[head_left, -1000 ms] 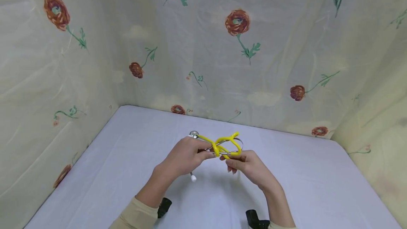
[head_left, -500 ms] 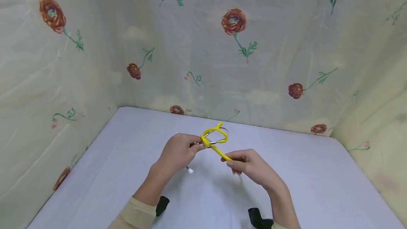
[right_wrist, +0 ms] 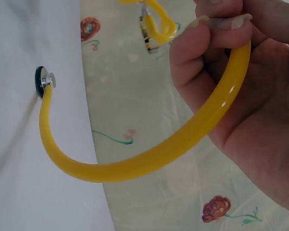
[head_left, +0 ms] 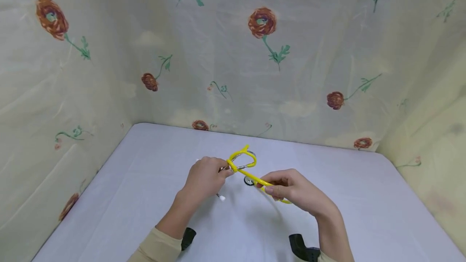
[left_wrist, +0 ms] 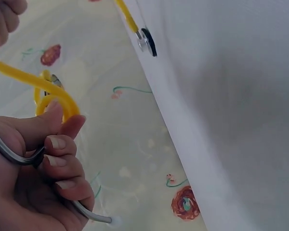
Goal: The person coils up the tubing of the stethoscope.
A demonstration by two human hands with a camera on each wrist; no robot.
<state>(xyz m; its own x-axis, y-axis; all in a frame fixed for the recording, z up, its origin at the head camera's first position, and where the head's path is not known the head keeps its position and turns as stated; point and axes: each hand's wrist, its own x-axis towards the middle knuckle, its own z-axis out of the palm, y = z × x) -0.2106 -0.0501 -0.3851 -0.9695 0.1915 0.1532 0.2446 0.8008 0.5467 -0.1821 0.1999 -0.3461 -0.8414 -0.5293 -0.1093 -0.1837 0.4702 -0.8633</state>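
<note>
A stethoscope with yellow tubing (head_left: 251, 176) stretches between the two hands above the table. My left hand (head_left: 206, 178) grips its metal ear tubes (left_wrist: 9, 153), with the tubing looped around them just past thumb and forefinger. A white ear tip (head_left: 222, 198) sticks out below that hand. My right hand (head_left: 296, 191) pinches the tubing between thumb and fingers. From there the tube curves down and back, and the round chest piece (right_wrist: 44, 81) hangs at its end, seen between the hands in the head view.
A white cloth covers the table (head_left: 153, 153). Flower-printed curtains (head_left: 233, 51) hang behind it and along both sides. A black wrist mount (head_left: 303, 248) sits at the right wrist, another (head_left: 188, 237) at the left.
The right hand has drawn the tubing away from the looped part, toward the right. The chest piece, earlier beyond the left hand, now dangles by the right hand. The left hand keeps its grip.
</note>
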